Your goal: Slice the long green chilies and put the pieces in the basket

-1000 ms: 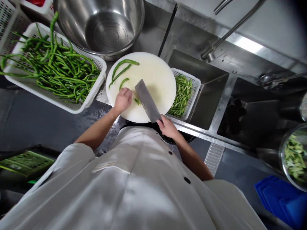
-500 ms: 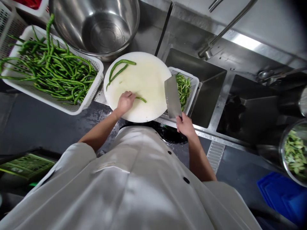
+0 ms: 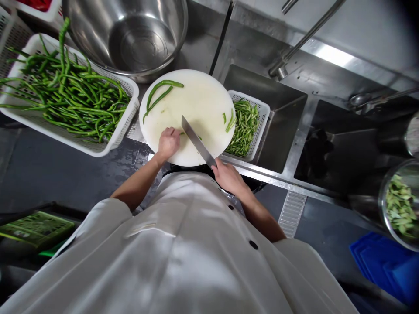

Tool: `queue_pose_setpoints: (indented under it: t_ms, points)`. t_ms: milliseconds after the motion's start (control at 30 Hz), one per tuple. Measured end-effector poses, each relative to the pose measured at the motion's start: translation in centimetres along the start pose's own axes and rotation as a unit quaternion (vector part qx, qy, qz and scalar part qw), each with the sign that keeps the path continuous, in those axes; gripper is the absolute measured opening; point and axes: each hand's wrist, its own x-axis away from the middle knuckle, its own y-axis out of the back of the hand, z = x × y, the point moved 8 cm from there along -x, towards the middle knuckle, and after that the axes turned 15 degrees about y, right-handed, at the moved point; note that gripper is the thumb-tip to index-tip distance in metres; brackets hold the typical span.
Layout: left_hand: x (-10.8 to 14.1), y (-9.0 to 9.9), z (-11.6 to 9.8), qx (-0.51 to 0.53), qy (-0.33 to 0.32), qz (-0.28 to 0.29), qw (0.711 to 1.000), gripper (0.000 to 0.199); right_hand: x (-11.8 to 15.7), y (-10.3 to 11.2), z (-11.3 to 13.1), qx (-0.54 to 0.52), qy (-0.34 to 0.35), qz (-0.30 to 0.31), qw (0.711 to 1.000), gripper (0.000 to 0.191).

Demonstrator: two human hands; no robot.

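Note:
My left hand [image 3: 169, 143] is closed over a long green chili pepper [image 3: 182, 133] on the round white cutting board [image 3: 203, 93]; the hand hides most of the pepper. In my right hand [image 3: 227, 175] is a cleaver [image 3: 200, 145], its blade slanting across the board just right of my left fingers. The blade covers part of the pepper. Two whole peppers [image 3: 159, 89] lie at the board's upper left. A few cut slivers [image 3: 230, 122] rest at its right edge. Beside it, a white basket [image 3: 264, 114] holds sliced green peppers [image 3: 244, 131].
On the left stands a white basket [image 3: 113, 141] heaped with long green chili peppers [image 3: 78, 96]. A large steel bowl [image 3: 137, 43] sits behind the board. To the right are steel sinks [image 3: 278, 139], a faucet [image 3: 279, 69] and a pot of cut vegetables [image 3: 401, 205].
The cleaver has moved left from the board's right edge to beside my left hand, its blade now nearly edge-on. Cut slivers now show at the right edge.

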Motion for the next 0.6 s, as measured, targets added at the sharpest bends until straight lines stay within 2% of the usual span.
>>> queue_pose_setpoints:
  t_ms: [67,133,267,333,433,600]
  points:
    - [-1.4,1.2,0.4,0.005,0.029,-0.040,0.999,0.024,0.8,0.2,-1.1,-0.009,-0.009,-0.028,1.000,0.045]
    - [-2.5,1.5,-0.8,0.003,0.006,-0.041,0.999,0.020,2.0,0.5,-2.5,-0.014,-0.032,-0.060,0.998,0.048]
    - [-2.5,-1.7,-5.7,-0.032,-0.123,0.102,0.987,0.026,3.7,0.5,-4.9,-0.028,-0.065,-0.089,0.993,0.051]
    - [-1.7,-2.8,-7.0,-0.047,-0.149,0.131,0.979,0.032,4.0,0.1,-5.4,-0.032,-0.071,-0.082,0.994,0.050]
    - [-0.8,-2.8,-7.1,-0.038,-0.155,0.106,0.981,0.037,4.3,-0.9,-5.3,-0.027,-0.077,-0.062,0.995,0.049]
    - [0.5,-2.2,-6.5,-0.014,-0.200,0.084,0.976,0.039,4.0,-2.3,-3.5,-0.039,-0.042,-0.024,0.998,0.044]
